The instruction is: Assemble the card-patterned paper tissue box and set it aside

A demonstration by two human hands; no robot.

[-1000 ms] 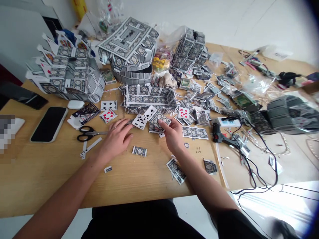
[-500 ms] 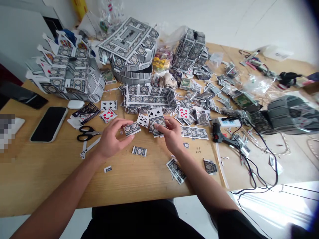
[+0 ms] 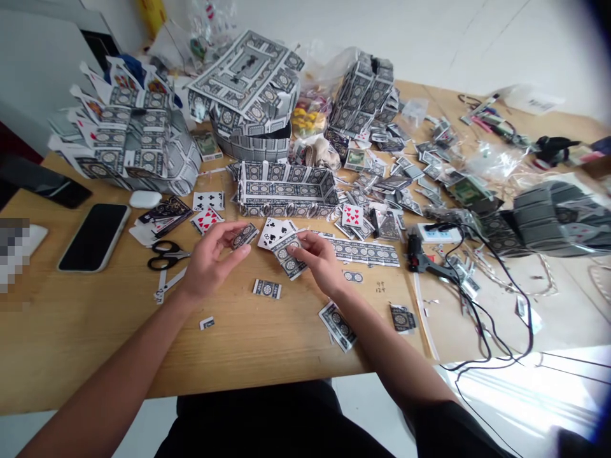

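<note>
My left hand (image 3: pixel 214 257) pinches a small folded playing card (image 3: pixel 244 236), its patterned back showing. In my right hand (image 3: pixel 317 257) is another playing card (image 3: pixel 289 256), held tilted with the patterned back up and a white strip along its top edge. A seven of clubs (image 3: pixel 271 230) lies behind that card, partly covered by it. Just beyond my hands stands an open box made of folded cards (image 3: pixel 286 191). A folded card piece (image 3: pixel 266 289) rests on the table between my forearms.
Black scissors (image 3: pixel 167 254) and a phone (image 3: pixel 94 237) lie on the left. A hot glue gun (image 3: pixel 422 257) with black cables and a power strip (image 3: pixel 436 233) are on the right. Large card-built structures (image 3: pixel 245 89) stand at the back. Loose folded cards (image 3: pixel 401 184) are heaped at back right.
The card in my right hand has tilted and moved slightly left and down, away from upright. My left hand has shifted a little left and up with its folded card.
</note>
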